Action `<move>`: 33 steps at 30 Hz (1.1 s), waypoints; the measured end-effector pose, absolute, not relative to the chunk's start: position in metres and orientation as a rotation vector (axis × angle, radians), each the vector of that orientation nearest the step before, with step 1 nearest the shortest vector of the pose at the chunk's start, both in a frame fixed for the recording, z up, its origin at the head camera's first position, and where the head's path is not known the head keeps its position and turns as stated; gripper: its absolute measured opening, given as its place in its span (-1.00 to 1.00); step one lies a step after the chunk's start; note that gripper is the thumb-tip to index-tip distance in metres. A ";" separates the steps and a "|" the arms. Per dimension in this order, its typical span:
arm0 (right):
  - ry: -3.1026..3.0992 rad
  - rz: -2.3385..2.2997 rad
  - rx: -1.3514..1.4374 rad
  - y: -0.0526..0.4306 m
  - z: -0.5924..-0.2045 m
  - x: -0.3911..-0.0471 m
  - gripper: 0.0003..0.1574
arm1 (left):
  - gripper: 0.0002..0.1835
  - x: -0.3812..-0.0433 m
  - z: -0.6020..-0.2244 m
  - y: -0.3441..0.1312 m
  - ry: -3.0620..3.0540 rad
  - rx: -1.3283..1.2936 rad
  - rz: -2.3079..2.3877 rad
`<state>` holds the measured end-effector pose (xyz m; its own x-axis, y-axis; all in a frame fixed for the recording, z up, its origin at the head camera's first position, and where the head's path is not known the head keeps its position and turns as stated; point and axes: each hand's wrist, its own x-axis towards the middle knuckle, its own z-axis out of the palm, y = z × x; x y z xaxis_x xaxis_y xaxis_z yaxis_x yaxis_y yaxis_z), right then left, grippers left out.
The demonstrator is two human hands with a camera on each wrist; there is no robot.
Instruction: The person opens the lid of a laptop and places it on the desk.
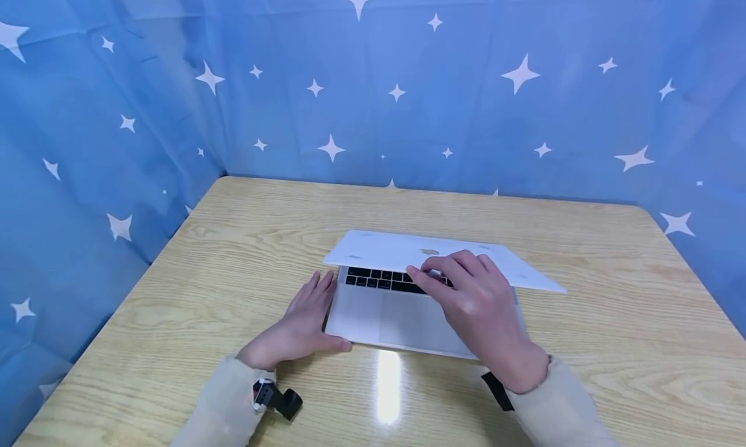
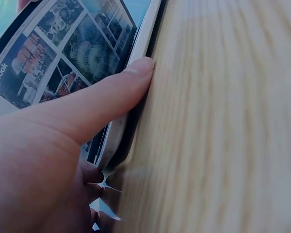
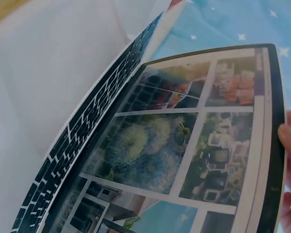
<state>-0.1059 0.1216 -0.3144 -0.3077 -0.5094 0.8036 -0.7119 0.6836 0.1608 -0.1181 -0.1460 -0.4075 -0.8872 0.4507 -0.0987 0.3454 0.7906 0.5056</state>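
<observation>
A silver laptop (image 1: pixel 355 308) sits on the table, its lid (image 1: pixel 390 248) partly raised and leaning forward over the keyboard (image 1: pixel 381 280). My right hand (image 1: pixel 474 298) pinches the lid's front edge, the thumb on the screen side. My left hand (image 1: pixel 297 327) rests at the base's front left corner. Its fingers lie along the left side, and its thumb (image 2: pixel 106 99) stretches along the front edge. The lit screen (image 3: pixel 150 141) shows a grid of pictures in the right wrist view. Part of the keyboard is hidden behind the lid and right hand.
The wood-grain table (image 1: pixel 280 223) extends around the laptop. Behind it and along the left hangs a blue curtain (image 1: pixel 466 123) with white stars. A black camera mount (image 1: pixel 280 398) is strapped to the left wrist, and a black strap (image 1: pixel 498 390) shows at the right.
</observation>
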 end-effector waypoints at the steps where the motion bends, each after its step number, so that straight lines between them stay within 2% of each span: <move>1: -1.972 0.272 0.930 0.121 -0.314 -0.108 -0.50 | 0.23 -0.118 -0.408 -0.146 2.767 0.622 0.719; 9: -1.890 0.283 0.832 0.118 -0.313 -0.121 -0.41 | 0.23 -0.118 -0.408 -0.145 2.757 0.619 0.735; 23: -1.892 0.308 0.697 0.111 -0.308 -0.138 -0.56 | 0.21 -0.118 -0.408 -0.145 2.751 0.601 0.770; 33: -1.852 0.341 0.592 0.104 -0.306 -0.155 -0.59 | 0.23 -0.118 -0.407 -0.147 2.760 0.589 0.751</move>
